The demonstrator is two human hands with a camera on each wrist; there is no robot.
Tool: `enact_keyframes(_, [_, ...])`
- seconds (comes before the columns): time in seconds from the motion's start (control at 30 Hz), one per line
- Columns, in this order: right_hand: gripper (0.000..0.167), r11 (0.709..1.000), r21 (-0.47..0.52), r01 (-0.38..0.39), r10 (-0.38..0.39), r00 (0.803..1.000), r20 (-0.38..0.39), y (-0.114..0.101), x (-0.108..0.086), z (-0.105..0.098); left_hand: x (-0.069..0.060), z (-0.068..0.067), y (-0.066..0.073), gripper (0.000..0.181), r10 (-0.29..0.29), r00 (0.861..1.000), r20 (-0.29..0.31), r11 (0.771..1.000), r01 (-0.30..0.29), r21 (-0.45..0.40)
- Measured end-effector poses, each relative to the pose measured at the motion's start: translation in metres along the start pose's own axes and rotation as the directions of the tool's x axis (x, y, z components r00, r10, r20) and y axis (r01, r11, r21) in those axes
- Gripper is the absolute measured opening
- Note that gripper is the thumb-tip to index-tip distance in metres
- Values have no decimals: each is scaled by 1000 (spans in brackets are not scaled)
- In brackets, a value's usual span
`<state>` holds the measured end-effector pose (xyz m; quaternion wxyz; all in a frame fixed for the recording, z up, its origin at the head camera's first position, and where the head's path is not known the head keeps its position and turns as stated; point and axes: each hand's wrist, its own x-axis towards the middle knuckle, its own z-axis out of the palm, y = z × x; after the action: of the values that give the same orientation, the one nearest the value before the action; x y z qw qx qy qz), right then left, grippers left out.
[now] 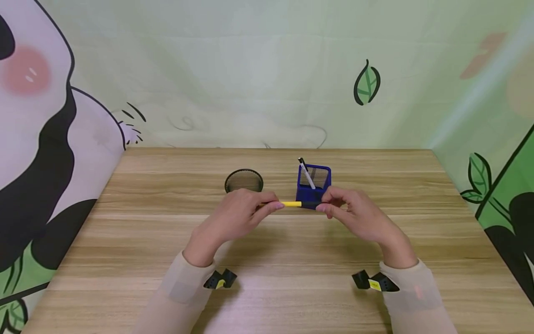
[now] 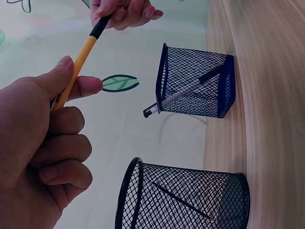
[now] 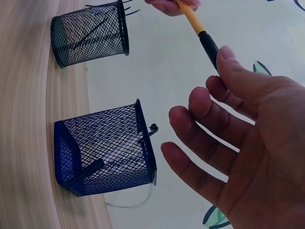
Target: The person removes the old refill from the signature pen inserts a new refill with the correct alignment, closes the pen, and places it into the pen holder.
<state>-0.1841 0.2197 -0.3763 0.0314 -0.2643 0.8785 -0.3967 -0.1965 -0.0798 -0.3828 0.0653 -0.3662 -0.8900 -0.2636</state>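
A yellow pen [image 1: 292, 204] with a black ribbed grip lies level in the air between both hands. The left hand [image 1: 239, 211] pinches its yellow barrel between thumb and index finger; the other fingers curl in below, as the left wrist view shows. At the black end, the right hand [image 1: 354, 211] holds the pen with thumb and index finger, its remaining fingers loosely bent and apart from it. Just behind the pen stands a square blue mesh pen holder [image 3: 109, 152], with a white pen [image 1: 308, 175] with black ends leaning inside.
To the left of the blue holder stands a round black mesh pen holder [image 2: 190, 191], partly behind the left hand in the head view. Both holders are on a wood-grain table [image 1: 292, 287]. A printed cloth backdrop [image 1: 250, 83] rises behind the table.
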Motion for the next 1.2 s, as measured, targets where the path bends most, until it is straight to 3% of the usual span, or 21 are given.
enact_keyframes(0.2, [12,1000,-3,24,-24,1000,-1,1,0,0,0,-1,1,25,-7,1000,1,1000,7,4])
enact_keyframes(1.2, [8,1000,-28,-8,6,999,-47,0,0,-1,-1,0,0,25,4,1000,-17,1000,-4,15])
